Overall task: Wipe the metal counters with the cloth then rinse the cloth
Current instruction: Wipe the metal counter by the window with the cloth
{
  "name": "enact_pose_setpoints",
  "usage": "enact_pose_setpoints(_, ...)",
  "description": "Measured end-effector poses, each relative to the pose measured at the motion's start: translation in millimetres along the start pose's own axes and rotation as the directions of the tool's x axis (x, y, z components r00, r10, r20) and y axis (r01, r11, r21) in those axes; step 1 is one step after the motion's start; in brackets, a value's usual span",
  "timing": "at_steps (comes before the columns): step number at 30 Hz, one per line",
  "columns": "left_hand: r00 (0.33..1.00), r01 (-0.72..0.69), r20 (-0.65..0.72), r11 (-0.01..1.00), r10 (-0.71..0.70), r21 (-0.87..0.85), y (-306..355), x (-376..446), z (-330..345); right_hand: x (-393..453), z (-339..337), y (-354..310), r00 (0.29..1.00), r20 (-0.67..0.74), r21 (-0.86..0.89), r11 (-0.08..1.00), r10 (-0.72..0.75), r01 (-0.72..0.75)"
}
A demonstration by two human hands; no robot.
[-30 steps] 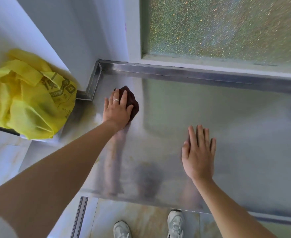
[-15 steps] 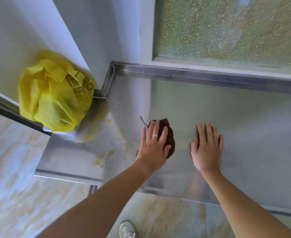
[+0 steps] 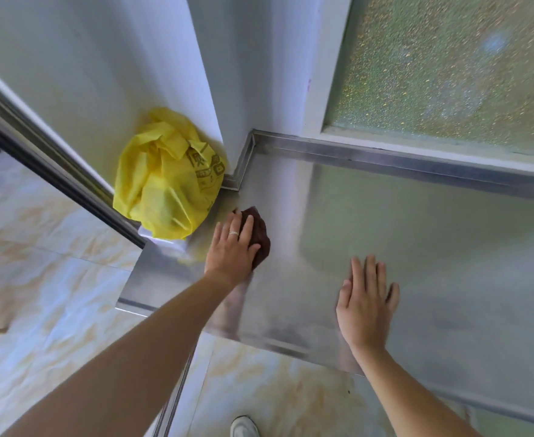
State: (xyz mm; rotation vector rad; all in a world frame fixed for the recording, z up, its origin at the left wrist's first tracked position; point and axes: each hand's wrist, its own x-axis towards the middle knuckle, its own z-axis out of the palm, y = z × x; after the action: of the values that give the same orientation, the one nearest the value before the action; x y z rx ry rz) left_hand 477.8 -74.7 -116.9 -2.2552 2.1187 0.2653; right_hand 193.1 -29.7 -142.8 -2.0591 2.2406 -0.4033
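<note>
The cloth (image 3: 259, 236) lies bunched under my left hand (image 3: 231, 247), its long axis running from the tabletop's (image 3: 417, 247) front edge toward the back, tilted a little left toward the back-left corner. It is dark maroon, crumpled into a lump, and only its right side and far tip show past my fingers. It sits near the left end of the tabletop, just beside the yellow bag (image 3: 168, 178) that rests at that end against the wall (image 3: 101, 74).

My left grip is flat: fingers straight and together, pressing the cloth down, a ring (image 3: 233, 233) on one finger. My right hand (image 3: 366, 298) lies open, palm down, on bare metal near the front edge, well apart from the cloth and holding nothing.

Half a second ago the cloth was just beside my right hand, midway between front and back. Now my left hand has pushed it leftward and farther back, toward the bag, so the gap between my hands has widened. My right hand has stayed flat near the front edge.
</note>
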Motion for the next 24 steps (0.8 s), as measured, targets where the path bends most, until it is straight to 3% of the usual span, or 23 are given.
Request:
enact_pose_setpoints(4, 0.997, 0.081, -0.015, 0.997, -0.081, 0.011, -35, 36, -5, -1, 4, -1, 1.000, -0.025, -0.031, 0.999, 0.008, -0.009)
enact_pose_setpoints(8, 0.985, 0.174, 0.018, 0.985, -0.173, -0.009, -28, 58, -6, 0, 5, -3, 0.999, -0.036, -0.040, 0.999, 0.004, -0.005)
enact_pose_setpoints(11, 0.986, 0.167, 0.026, 0.986, -0.167, -0.010, -24, 55, -7, 0, 6, -2, 0.999, -0.048, -0.043, 0.999, -0.009, 0.007)
enact_pose_setpoints(15, 0.996, 0.085, -0.019, 0.992, -0.087, -0.089, -1, 16, -2, 1, 7, -2, 0.999, -0.050, -0.035, 0.999, -0.009, 0.008)
enact_pose_setpoints(18, 0.997, -0.063, -0.049, 0.985, 0.056, -0.161, 44, -37, 9, -3, 5, -2, 0.999, -0.043, -0.026, 1.000, -0.003, 0.002)
enact_pose_setpoints(21, 0.979, -0.202, -0.047, 0.972, 0.197, -0.119, 66, -77, 20, -5, 4, 0, 0.999, -0.033, -0.023, 0.999, -0.029, 0.028)
enact_pose_setpoints(24, 0.964, -0.256, -0.077, 0.966, 0.254, -0.023, 41, -94, 27, -6, 4, 3, 0.998, -0.033, -0.010, 0.999, -0.053, 0.053)
